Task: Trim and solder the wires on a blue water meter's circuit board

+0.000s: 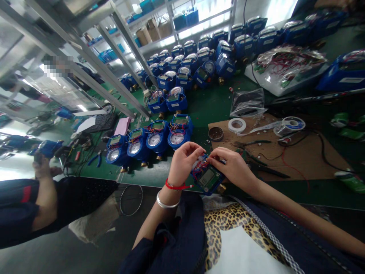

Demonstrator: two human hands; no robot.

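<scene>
Blue meter (pixel 208 177) sits at the near edge of the green surface (pixel 211 104), gripped between both hands: left hand (pixel 184 160) pinching its red wires, right hand (pixel 234 165) closed on its right side. Rows of blue meters (pixel 151 140) stand beyond, metal shelving (pixel 122 57) far left.

One head-worn camera looks forward and down, close above the left hand (pixel 184 160) and right hand (pixel 232 167), with the green workbench (pixel 211 106) stretching beyond them.
</scene>
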